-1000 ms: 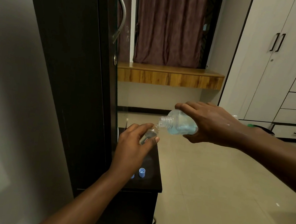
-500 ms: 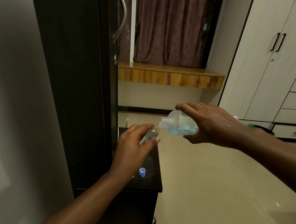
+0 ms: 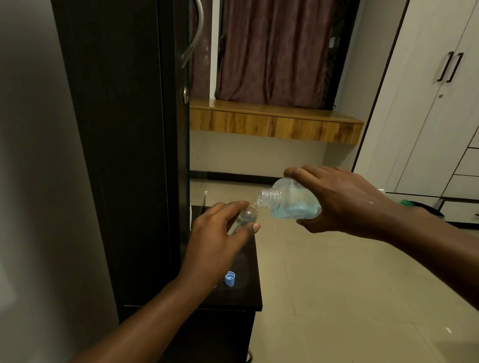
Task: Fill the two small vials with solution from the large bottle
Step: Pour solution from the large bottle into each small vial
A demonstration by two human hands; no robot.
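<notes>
Mid-pour on what looked like vial 1: right hand (image 3: pixel 345 204) fingers wrapped the large bottle (image 3: pixel 292 203), tipped w/ its neck at the mouth of the small vial (image 3: pixel 243 218) pinched in left hand (image 3: pixel 216 238) above the worktop (image 3: pixel 246 297); next probably needs a bit more tilt, mouths kept aligned.

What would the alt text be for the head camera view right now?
The right hand tips a large bottle of blue solution, its mouth at a small clear vial held by the left hand above a dark cabinet top, where a blue cap lies.
</notes>
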